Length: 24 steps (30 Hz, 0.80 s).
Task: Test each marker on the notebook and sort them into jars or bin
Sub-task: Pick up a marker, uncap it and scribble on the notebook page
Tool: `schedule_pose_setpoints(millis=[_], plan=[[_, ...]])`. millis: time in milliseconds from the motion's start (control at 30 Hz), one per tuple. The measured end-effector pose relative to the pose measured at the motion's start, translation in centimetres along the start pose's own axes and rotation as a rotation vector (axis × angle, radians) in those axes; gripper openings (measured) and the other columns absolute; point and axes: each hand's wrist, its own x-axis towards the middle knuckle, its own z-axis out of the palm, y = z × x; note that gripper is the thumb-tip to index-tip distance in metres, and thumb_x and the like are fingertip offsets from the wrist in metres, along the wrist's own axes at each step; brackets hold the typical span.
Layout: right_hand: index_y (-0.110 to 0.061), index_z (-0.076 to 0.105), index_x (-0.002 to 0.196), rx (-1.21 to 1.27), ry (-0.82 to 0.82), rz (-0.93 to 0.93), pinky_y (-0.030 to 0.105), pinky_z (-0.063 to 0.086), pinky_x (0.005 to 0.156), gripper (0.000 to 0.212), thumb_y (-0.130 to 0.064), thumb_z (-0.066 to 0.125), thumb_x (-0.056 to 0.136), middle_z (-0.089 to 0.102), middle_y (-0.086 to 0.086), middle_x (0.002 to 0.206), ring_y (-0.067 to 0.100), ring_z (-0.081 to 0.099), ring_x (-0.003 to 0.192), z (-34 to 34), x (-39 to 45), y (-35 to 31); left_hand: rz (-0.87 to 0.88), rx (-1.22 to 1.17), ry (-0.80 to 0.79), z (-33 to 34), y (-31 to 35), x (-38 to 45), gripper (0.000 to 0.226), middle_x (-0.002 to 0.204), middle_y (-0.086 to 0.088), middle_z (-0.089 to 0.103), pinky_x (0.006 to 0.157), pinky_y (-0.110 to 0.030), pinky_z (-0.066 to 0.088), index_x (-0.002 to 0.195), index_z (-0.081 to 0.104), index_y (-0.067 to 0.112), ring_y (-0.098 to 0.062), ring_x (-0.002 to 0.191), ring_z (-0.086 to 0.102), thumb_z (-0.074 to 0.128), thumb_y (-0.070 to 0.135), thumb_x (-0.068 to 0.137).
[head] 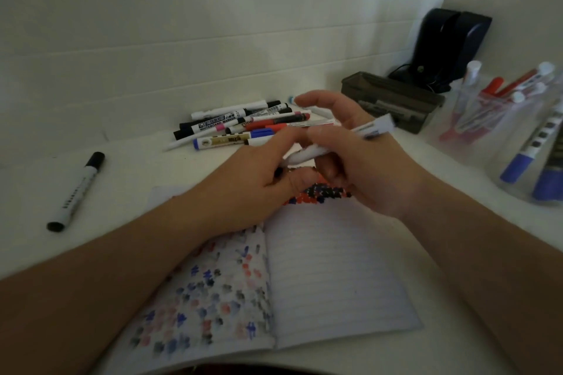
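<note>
Both hands grip one slim white plastic marker (pixel 329 148) above the open lined notebook (pixel 329 268). Its long axis runs near-left to far-right: the left hand (pixel 253 183) pinches the near-left end, the right hand (pixel 362 170) wraps the barrel.

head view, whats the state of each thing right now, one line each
left hand: grips the dark end of the held marker
right hand: holds the held marker's barrel
held marker: above the notebook, in both hands
notebook: open, left page covered in test marks
lone marker: capped, lying apart
marker pile: lying loose
jars: upright, holding markers
</note>
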Motion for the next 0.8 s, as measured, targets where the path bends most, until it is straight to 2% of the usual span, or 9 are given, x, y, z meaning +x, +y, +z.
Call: schedule_pose_setpoints(millis=[67, 133, 200, 267, 333, 400, 567, 800], plan=[[-0.021, 0.07, 0.109, 0.066, 0.022, 0.083, 0.023, 0.034, 0.044, 0.022, -0.021, 0.051, 0.097, 0.055, 0.002, 0.058, 0.015, 0.046, 0.048, -1.4, 0.0, -1.1, -0.08, 0.003, -0.041, 0.1, 0.1, 0.0, 0.064, 0.068, 0.003, 0.055, 0.054, -0.027, 0.04, 0.128, 0.035, 0.042, -0.008, 0.054, 0.046, 0.053, 0.08, 0.08], [-0.017, 0.07, 0.098, 0.082, -0.008, 0.158, 0.025, 0.042, 0.054, 0.022, -0.024, 0.049, 0.1, 0.061, 0.003, 0.066, 0.014, 0.053, 0.057, -3.5, -0.2, -2.4, -0.137, 0.154, -0.142, 0.2, 0.2, 0.1, 0.078, 0.081, 0.012, 0.052, 0.061, -0.027, 0.041, 0.126, 0.031, 0.047, -0.002, 0.066, 0.048, 0.053, 0.092, 0.066], [-0.015, 0.071, 0.089, 0.022, -0.062, 0.221, 0.031, 0.046, 0.064, 0.019, -0.024, 0.057, 0.098, 0.062, 0.008, 0.076, 0.018, 0.057, 0.066, -5.0, -0.9, -2.8, -0.147, 0.363, -0.263, 0.2, 0.2, 0.2, 0.075, 0.097, 0.02, 0.047, 0.075, -0.029, 0.041, 0.124, 0.038, 0.053, -0.002, 0.089, 0.048, 0.05, 0.096, 0.064], [-0.012, 0.07, 0.081, -0.124, -0.063, 0.269, 0.03, 0.046, 0.058, 0.013, -0.016, 0.071, 0.093, 0.063, 0.011, 0.073, 0.021, 0.056, 0.063, -5.2, -1.9, -1.6, -0.14, 0.444, -0.306, 0.1, 0.2, 0.4, 0.07, 0.103, 0.02, 0.045, 0.081, -0.03, 0.041, 0.124, 0.043, 0.057, -0.003, 0.098, 0.045, 0.046, 0.097, 0.066], [-0.009, 0.065, 0.076, -0.276, 0.001, 0.262, 0.023, 0.042, 0.047, 0.017, -0.006, 0.074, 0.09, 0.06, 0.009, 0.065, 0.018, 0.051, 0.055, -4.6, -2.8, -0.1, -0.143, 0.446, -0.305, 0.1, 0.1, 0.4, 0.071, 0.103, 0.019, 0.045, 0.085, -0.031, 0.044, 0.123, 0.046, 0.057, -0.003, 0.098, 0.045, 0.047, 0.097, 0.065], [-0.009, 0.059, 0.076, -0.296, 0.038, 0.231, 0.02, 0.038, 0.043, 0.02, 0.001, 0.069, 0.09, 0.055, 0.006, 0.059, 0.014, 0.046, 0.05, -3.9, -3.2, 0.7, -0.146, 0.44, -0.302, 0.2, 0.1, 0.5, 0.072, 0.103, 0.02, 0.046, 0.087, -0.032, 0.045, 0.122, 0.047, 0.056, -0.003, 0.098, 0.045, 0.047, 0.098, 0.064], [-0.01, 0.063, 0.072, -0.375, 0.074, 0.207, 0.023, 0.048, 0.048, 0.019, -0.002, 0.07, 0.087, 0.063, 0.007, 0.061, 0.016, 0.057, 0.054, -3.4, -3.3, 1.0, -0.153, 0.457, -0.304, 0.2, 0.1, 0.7, 0.075, 0.101, 0.021, 0.045, 0.085, -0.032, 0.045, 0.12, 0.048, 0.056, -0.001, 0.095, 0.044, 0.043, 0.1, 0.06], [-0.002, 0.06, 0.073, -0.373, 0.12, 0.25, 0.022, 0.05, 0.048, 0.019, -0.003, 0.071, 0.088, 0.066, 0.014, 0.064, 0.018, 0.06, 0.053, -3.2, -3.1, 1.5, -0.162, 0.466, -0.313, 0.2, 0.2, 0.5, 0.078, 0.1, 0.021, 0.045, 0.084, -0.031, 0.043, 0.12, 0.047, 0.056, -0.001, 0.095, 0.043, 0.038, 0.101, 0.057]])
